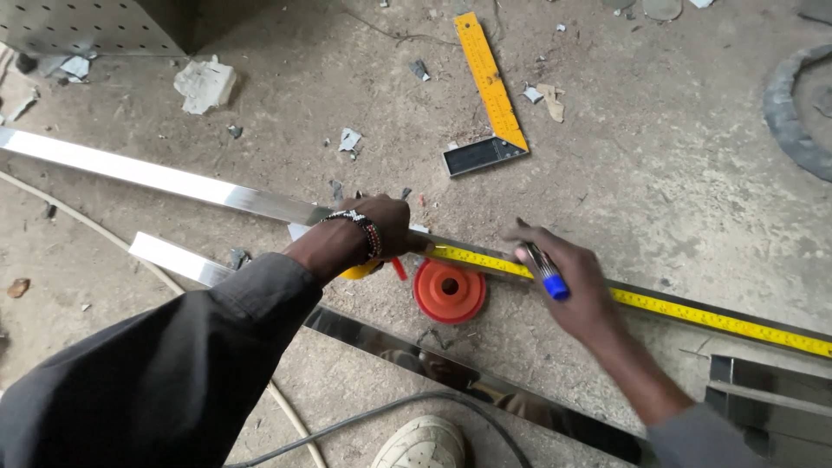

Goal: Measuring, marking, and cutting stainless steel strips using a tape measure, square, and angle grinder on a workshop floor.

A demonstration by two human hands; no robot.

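Left hand [381,227], beaded bracelet at wrist, fingers curled and pressing down on yellow tape measure case [362,270], mostly hidden beneath palm, atop long polished steel tube [173,180] lying on concrete floor [659,173]. Yellow tape blade [693,314] drawn out to the right along tube, flat on its upper face. Right hand [568,279] resting on blade, fingers closed around blue-capped marker [546,270], tip apparently touching blade, though contact point hidden. Orange disc [449,290] with central hole on floor just beside tube, between both hands. Second steel tube [416,351] parallel, nearer to camera. Yellow try square [490,87] with dark stock on floor beyond tube, well apart. Crumpled paper [205,84] at upper left. White shoe [422,444] at lower edge, grey cable [347,425] beside it
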